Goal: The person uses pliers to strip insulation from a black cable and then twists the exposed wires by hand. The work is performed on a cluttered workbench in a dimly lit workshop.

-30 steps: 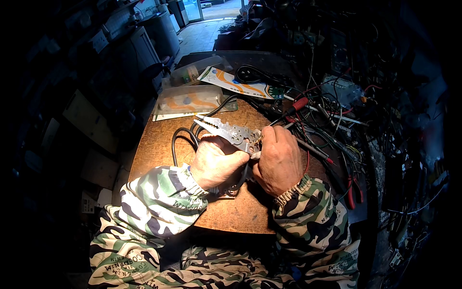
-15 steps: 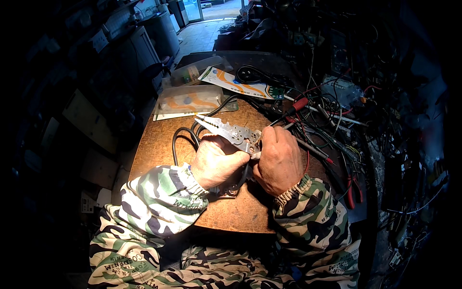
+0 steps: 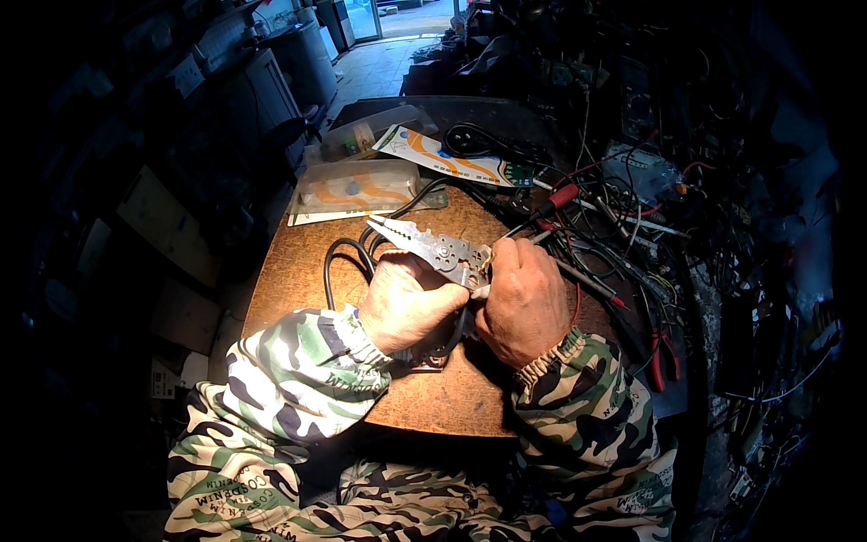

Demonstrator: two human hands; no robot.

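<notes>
A silver wire stripper (image 3: 435,250) lies across the space between my hands, its toothed nose pointing to the far left. My right hand (image 3: 524,303) is closed around its handle end, which the fingers mostly hide. My left hand (image 3: 406,307) is closed just below the tool's head, thumb stretched toward the right hand. Between the thumb and the right fingers, a pale bit of wire or sheath meets the tool, too small to make out clearly. A black cable (image 3: 456,334) runs down from under the left thumb, and a loop of black cable (image 3: 328,275) bends on the wooden table beyond.
Clear plastic packages (image 3: 357,187) and a printed card (image 3: 452,155) lie at the table's far side, beside a coiled black cord (image 3: 465,137). Tangled wires and test leads with a red handle (image 3: 562,196) crowd the right. Red-handled pliers (image 3: 666,357) rest at the right edge.
</notes>
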